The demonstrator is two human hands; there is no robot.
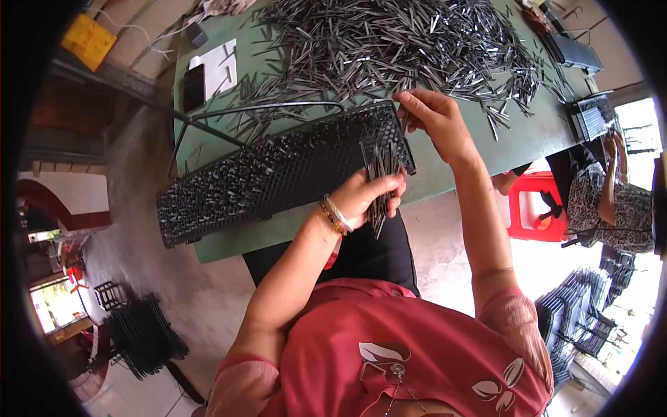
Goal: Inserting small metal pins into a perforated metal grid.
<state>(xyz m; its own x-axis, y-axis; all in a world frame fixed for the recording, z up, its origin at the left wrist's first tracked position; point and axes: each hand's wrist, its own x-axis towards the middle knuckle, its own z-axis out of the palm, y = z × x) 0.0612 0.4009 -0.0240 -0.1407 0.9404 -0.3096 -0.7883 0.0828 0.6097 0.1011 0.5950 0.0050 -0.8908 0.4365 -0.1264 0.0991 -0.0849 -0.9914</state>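
A long black rack (278, 184) with a grid of small holes lies slantwise across the near part of the green table. Thin dark sticks stand packed in its left part and along its far side; holes nearer the middle show bare. My left hand (365, 198), with bracelets at the wrist, is closed round a bundle of thin dark sticks (379, 167) in front of the rack's right end. At that end's far corner my right hand (438, 125) pinches one thin stick (404, 121) between thumb and fingers. Its lower tip is hard to make out.
A big heap of loose sticks (396, 48) covers the far part of the green table (445, 177). A phone (194, 88) and white paper (222, 66) lie at its left. At right, a person (611, 201) sits by a red stool (535, 205). Black racks (577, 306) are stacked below.
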